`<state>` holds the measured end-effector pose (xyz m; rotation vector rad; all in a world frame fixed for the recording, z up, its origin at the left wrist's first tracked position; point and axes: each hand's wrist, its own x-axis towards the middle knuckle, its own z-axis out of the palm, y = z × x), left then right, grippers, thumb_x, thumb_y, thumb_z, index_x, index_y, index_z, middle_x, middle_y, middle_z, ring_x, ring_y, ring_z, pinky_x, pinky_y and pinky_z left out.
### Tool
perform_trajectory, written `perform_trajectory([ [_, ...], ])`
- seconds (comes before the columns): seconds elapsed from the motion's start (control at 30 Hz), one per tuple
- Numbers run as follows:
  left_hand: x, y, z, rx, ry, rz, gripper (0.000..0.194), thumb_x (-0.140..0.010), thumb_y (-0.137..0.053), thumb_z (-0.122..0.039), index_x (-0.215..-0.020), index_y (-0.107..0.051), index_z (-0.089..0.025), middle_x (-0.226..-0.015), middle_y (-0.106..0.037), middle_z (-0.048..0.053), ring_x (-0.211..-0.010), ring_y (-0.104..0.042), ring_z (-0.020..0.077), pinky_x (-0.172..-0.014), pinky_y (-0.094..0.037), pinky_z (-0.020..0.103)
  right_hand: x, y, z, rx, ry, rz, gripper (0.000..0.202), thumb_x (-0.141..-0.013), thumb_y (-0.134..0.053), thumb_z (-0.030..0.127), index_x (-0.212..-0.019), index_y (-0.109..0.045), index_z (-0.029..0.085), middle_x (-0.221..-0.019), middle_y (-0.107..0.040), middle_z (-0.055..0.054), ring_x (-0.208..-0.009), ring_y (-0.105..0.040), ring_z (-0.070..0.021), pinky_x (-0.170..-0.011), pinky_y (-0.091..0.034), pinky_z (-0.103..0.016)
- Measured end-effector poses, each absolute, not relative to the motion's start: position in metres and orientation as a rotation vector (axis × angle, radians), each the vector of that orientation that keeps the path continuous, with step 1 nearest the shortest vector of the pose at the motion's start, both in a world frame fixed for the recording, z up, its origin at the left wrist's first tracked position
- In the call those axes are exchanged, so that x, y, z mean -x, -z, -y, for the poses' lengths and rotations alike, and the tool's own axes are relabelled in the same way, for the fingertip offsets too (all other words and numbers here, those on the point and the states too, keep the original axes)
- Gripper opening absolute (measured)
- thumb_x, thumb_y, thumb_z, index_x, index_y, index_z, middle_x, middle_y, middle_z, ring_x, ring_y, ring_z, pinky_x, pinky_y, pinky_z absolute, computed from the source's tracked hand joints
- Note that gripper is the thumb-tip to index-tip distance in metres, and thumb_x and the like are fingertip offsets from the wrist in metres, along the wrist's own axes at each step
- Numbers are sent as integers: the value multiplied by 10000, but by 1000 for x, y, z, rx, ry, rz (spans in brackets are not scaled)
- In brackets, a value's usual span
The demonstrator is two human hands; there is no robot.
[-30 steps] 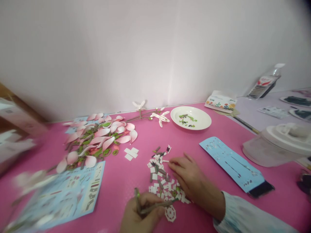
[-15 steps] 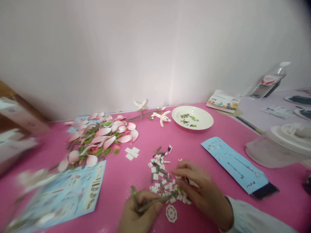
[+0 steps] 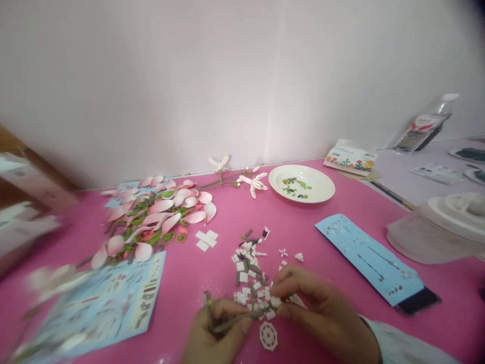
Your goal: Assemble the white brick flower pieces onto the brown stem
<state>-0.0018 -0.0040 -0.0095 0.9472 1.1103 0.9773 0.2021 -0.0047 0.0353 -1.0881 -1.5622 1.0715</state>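
My left hand [image 3: 220, 328] is closed around a brown toy-brick branch [image 3: 237, 319], whose tip points right over a pile of small parts. My right hand [image 3: 318, 308] is at that tip, thumb and index finger bent toward each other in a pinch. Something small and white seems to lie between them, but it blends with the pile. The loose bricks [image 3: 250, 278] are white, brown and a few green. Just below the pile lies a white octagonal lattice piece [image 3: 269, 336]. A small white cross piece [image 3: 283, 252] and a white bud-like piece [image 3: 299, 257] lie beyond my right hand.
Pink petals and green parts [image 3: 162, 217] are heaped at left, near an instruction sheet [image 3: 125, 303]. White tiles [image 3: 206, 240] lie mid-table. A finished flower branch [image 3: 227, 180] and a white plate [image 3: 322, 196] sit by the wall. At right are a blue leaflet [image 3: 373, 258] and lidded container [image 3: 413, 232].
My right hand has shifted slightly and its fingertips have come together near the branch tip. The cross and bud-like pieces are now uncovered. A green bit near the tip no longer shows.
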Motion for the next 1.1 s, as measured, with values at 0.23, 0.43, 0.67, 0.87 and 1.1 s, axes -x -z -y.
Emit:
perform_trajectory([
  [0.23, 1, 6, 4, -955, -973, -1100, 180, -606, -799, -390, -639, -758, -218, -492, -616, -19, -525, -527, 100, -555, -443, 155, -201, -36, 4, 1063, -1049, 1577, 88, -773, -693, 145, -829, -693, 213, -816, -676, -25, -769, -642, -148, -704, -513, -254],
  [0.43, 2, 9, 4, -996, -958, -1130, 150, -622, -785, -348, -644, -749, -204, -537, -673, 4, -534, -563, 117, -552, -457, 177, -200, -37, 6, 1078, -1006, 1592, 75, -754, -712, 141, -797, -689, 198, -805, -683, -27, -771, -657, -145, -704, -523, -239],
  [0.67, 1, 9, 5, -1002, -940, -1180, 89, -620, -763, -278, -619, -735, -193, -487, -653, 5, -540, -595, 144, -550, -471, 199, -202, -37, 6, 1204, -954, 1657, 55, -746, -717, 219, -751, -680, 180, -716, -691, -21, -669, -647, -140, -635, -511, -227],
  [0.87, -1, 2, 4, -1016, -948, -1193, 61, -612, -740, -256, -614, -736, -195, -479, -634, 0, -516, -573, 142, -528, -465, 206, -201, -38, 6, 1349, -946, 1671, 81, -728, -713, 238, -706, -661, 181, -632, -660, 1, -591, -611, -129, -572, -478, -215],
  [1.1, 0, -1, 5, -1074, -899, -1198, 55, -626, -734, -245, -623, -743, -191, -478, -630, 7, -564, -598, 167, -572, -487, 232, -201, -39, 6, 1367, -922, 1716, 159, -734, -702, 289, -638, -646, 175, -573, -638, 4, -532, -572, -118, -523, -444, -206],
])
